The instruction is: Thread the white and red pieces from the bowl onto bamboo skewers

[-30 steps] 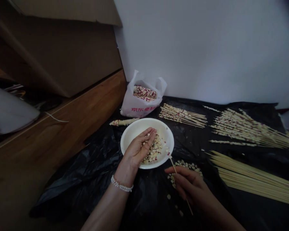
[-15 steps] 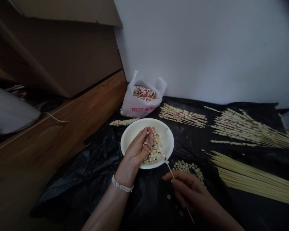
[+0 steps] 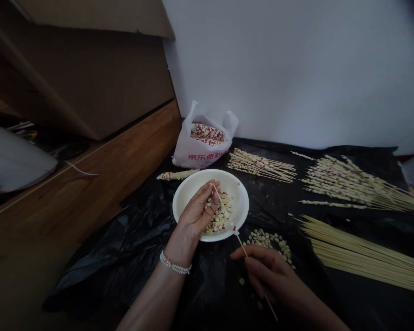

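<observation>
Over the white bowl (image 3: pixel 241 202), my left hand (image 3: pixel 195 214) has its fingers curled around a few corn kernels (image 3: pixel 209 202), with one pinched near the fingertips. My right hand (image 3: pixel 271 271) grips a thin wooden skewer (image 3: pixel 240 242) at the bowl's near right side. The skewer slants up to the left, and its tip meets the left fingertips. A few white and dark red kernels are threaded along it. Loose kernels (image 3: pixel 221 221) lie in the bowl, partly hidden by my left hand. Beside my right hand is a pile of pale kernels (image 3: pixel 267 239) on the black plastic sheet (image 3: pixel 124 257).
A plastic bag (image 3: pixel 202 156) of speckled corn cobs stands behind the bowl, near a mostly stripped cob (image 3: pixel 177 175). Kernel-covered skewers (image 3: pixel 251 163) lie in a bundle, with a larger bundle (image 3: pixel 341 181) farther right. Bare skewers (image 3: pixel 362 255) lie at right. A cardboard box (image 3: pixel 100 82) rises at left.
The right hand and skewer have shifted slightly left and up, bringing the skewer tip farther into the left fingertips. The left hand stays nearly in place.
</observation>
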Available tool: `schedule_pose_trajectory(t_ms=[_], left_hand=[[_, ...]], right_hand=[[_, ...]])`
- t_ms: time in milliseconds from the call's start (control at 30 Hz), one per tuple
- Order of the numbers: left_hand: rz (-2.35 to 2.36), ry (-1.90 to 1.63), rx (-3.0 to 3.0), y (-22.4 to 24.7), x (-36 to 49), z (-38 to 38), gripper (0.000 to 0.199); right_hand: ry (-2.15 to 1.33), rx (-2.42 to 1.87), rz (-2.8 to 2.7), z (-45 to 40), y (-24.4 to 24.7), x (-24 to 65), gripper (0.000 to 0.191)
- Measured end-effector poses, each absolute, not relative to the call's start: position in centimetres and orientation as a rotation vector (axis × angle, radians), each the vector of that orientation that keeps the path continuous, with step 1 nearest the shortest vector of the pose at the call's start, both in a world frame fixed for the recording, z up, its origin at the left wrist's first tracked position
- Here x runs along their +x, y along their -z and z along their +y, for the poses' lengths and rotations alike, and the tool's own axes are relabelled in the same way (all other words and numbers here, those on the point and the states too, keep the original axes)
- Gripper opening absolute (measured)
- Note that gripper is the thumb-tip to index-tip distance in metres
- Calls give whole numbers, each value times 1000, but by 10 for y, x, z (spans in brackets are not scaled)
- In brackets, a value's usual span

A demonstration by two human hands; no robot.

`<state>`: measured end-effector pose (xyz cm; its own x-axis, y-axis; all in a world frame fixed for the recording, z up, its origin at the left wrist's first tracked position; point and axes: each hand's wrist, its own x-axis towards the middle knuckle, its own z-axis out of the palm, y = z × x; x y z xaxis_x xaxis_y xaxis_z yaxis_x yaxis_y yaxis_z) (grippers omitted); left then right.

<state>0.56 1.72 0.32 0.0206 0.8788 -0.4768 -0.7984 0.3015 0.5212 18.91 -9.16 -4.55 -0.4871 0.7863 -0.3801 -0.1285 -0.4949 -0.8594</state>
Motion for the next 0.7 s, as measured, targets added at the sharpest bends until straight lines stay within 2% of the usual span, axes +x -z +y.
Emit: schedule_pose_trajectory(t_ms=[133, 367, 700], left_hand=[[913, -1303, 143, -5, 6, 16, 37], [902, -1309, 195, -1, 4, 17, 22], [867, -1292, 100, -4, 6, 17, 37]], right_hand=[[-2051, -1072, -1078, -92, 47, 189, 39], [-2073, -1040, -1047, -93, 43, 188, 38], [-2060, -1074, -1058, -92, 43, 188, 42]])
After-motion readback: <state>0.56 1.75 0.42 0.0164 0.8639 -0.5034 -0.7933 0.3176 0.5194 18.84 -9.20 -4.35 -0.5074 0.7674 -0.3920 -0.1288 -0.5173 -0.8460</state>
